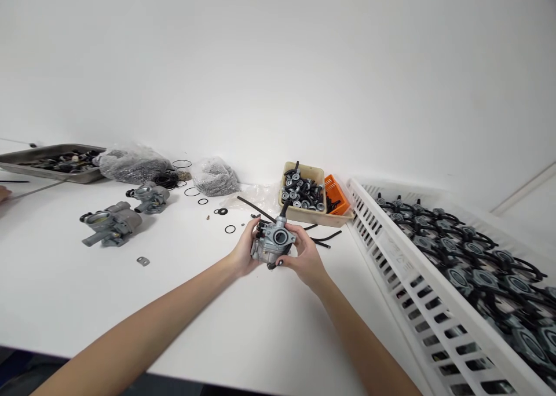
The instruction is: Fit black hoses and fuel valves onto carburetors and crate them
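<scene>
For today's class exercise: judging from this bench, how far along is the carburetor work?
Done: the white crate holds many finished-looking units. In hand: the left hand and right hand grip one carburetor. Left: two carburetor bodies wait on the table.

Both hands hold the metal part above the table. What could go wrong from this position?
1. The metal part is held in the air between the left hand and right hand; if it slips, it may drop onto the table.
2. Its black hose sticks out to the left and could sweep the loose black rings lying nearby.
</scene>
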The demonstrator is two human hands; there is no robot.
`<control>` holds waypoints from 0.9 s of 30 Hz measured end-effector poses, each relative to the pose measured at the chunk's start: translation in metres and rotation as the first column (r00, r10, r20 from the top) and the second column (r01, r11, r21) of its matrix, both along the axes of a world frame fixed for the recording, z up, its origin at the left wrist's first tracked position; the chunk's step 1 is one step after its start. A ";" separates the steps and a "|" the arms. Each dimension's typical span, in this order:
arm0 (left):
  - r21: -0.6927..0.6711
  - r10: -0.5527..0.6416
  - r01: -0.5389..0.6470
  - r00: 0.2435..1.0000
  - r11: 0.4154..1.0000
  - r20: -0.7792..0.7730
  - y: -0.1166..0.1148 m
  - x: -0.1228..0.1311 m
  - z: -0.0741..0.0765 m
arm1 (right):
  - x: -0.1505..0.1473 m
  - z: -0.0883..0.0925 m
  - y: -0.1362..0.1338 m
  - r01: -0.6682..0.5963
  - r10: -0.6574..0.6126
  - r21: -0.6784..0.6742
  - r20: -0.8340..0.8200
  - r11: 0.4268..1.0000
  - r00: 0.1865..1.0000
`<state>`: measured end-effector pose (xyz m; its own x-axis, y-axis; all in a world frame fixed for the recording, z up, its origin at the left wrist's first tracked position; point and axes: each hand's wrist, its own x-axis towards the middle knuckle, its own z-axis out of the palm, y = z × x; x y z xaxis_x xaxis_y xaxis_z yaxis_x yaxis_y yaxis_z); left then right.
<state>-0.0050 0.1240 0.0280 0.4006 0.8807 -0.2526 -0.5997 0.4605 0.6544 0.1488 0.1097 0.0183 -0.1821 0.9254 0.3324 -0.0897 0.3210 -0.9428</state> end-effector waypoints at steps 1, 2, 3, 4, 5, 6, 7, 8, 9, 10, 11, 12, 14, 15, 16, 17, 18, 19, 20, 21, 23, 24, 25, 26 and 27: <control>-0.008 -0.002 0.002 1.000 1.000 0.000 0.000 0.000 0.000 | 0.000 0.000 0.000 -0.009 0.009 -0.005 0.000 1.000 1.000; -0.015 -0.003 0.003 1.000 1.000 0.001 0.001 0.000 -0.001 | 0.000 0.000 -0.001 -0.018 0.017 -0.009 -0.002 1.000 1.000; -0.021 -0.002 0.002 1.000 1.000 0.000 0.001 0.000 -0.001 | 0.000 -0.001 -0.001 -0.024 0.024 -0.012 -0.010 1.000 1.000; -0.027 -0.003 0.003 1.000 1.000 0.001 0.001 0.000 -0.001 | 0.000 -0.002 -0.001 -0.031 0.031 -0.016 -0.025 0.999 0.999; -0.034 -0.006 0.006 1.000 0.999 0.001 0.001 0.000 -0.001 | 0.000 -0.003 -0.001 -0.038 0.037 -0.020 -0.046 0.999 0.998; -0.044 -0.010 0.010 1.000 0.999 0.000 0.001 0.000 0.000 | 0.000 -0.003 -0.001 -0.044 0.042 -0.023 -0.072 0.999 0.997; -0.053 -0.013 0.012 1.000 0.999 -0.004 0.001 0.000 0.000 | -0.001 -0.004 -0.002 -0.049 0.047 -0.027 -0.095 0.998 0.994; -0.063 -0.015 0.015 1.000 0.998 -0.011 0.000 0.000 0.000 | 0.000 -0.004 -0.002 -0.056 0.052 -0.032 -0.110 0.998 0.993; -0.072 -0.019 0.017 1.000 0.997 -0.018 0.000 0.000 0.000 | 0.000 -0.003 -0.002 -0.064 0.060 -0.038 -0.114 0.997 0.992; -0.076 -0.022 0.020 0.999 0.997 -0.025 0.000 0.000 0.000 | 0.000 -0.003 -0.003 -0.073 0.068 -0.042 -0.109 0.996 0.992; -0.077 -0.028 0.026 0.999 0.997 -0.029 -0.001 0.000 0.000 | 0.000 -0.002 -0.003 -0.083 0.078 -0.044 -0.104 0.996 0.992; -0.075 -0.039 0.037 0.999 0.996 -0.029 -0.001 0.000 0.000 | 0.001 -0.001 -0.004 -0.097 0.092 -0.049 -0.099 0.994 0.991; -0.070 -0.077 0.076 0.997 0.995 -0.022 -0.002 0.000 0.000 | 0.002 0.001 -0.005 -0.123 0.117 -0.055 -0.103 0.991 0.988; -0.067 -0.097 0.096 0.995 0.993 -0.018 -0.002 -0.001 0.000 | 0.002 0.001 -0.005 -0.132 0.125 -0.058 -0.110 0.990 0.986; -0.065 -0.116 0.114 0.993 0.991 -0.017 -0.002 -0.001 0.000 | 0.002 0.002 -0.005 -0.138 0.131 -0.063 -0.117 0.988 0.985; -0.064 -0.133 0.131 0.991 0.989 -0.016 -0.002 -0.001 0.001 | 0.003 0.002 -0.005 -0.142 0.133 -0.068 -0.123 0.988 0.984; -0.063 -0.146 0.145 0.989 0.987 -0.016 -0.003 -0.002 0.002 | 0.003 0.002 -0.005 -0.140 0.130 -0.072 -0.127 0.988 0.983; -0.063 -0.160 0.159 0.987 0.985 -0.014 -0.003 -0.002 0.003 | 0.004 0.002 -0.005 -0.135 0.125 -0.072 -0.131 0.988 0.983; -0.063 -0.172 0.171 0.985 0.983 -0.010 -0.003 -0.002 0.004 | 0.004 0.002 -0.004 -0.129 0.118 -0.070 -0.135 0.989 0.984; -0.062 -0.182 0.181 0.983 0.981 -0.005 -0.004 -0.002 0.005 | 0.005 0.001 -0.004 -0.123 0.113 -0.063 -0.138 0.990 0.984; -0.055 -0.191 0.192 0.981 0.980 0.013 -0.004 -0.002 0.007 | 0.006 0.000 -0.001 -0.118 0.111 -0.042 -0.140 0.992 0.984; -0.044 -0.192 0.193 0.981 0.980 0.024 -0.004 -0.002 0.007 | 0.006 -0.001 0.000 -0.116 0.111 -0.033 -0.140 0.993 0.984; -0.030 -0.191 0.192 0.981 0.981 0.040 -0.004 -0.003 0.006 | 0.006 -0.002 0.001 -0.111 0.106 -0.027 -0.137 0.993 0.985; -0.009 -0.190 0.191 0.980 0.982 0.059 -0.004 -0.003 0.005 | 0.007 -0.003 0.003 -0.103 0.099 -0.025 -0.133 0.994 0.986; 0.016 -0.191 0.191 0.978 0.981 0.079 -0.004 -0.003 0.003 | 0.007 -0.004 0.004 -0.092 0.089 -0.024 -0.128 0.995 0.988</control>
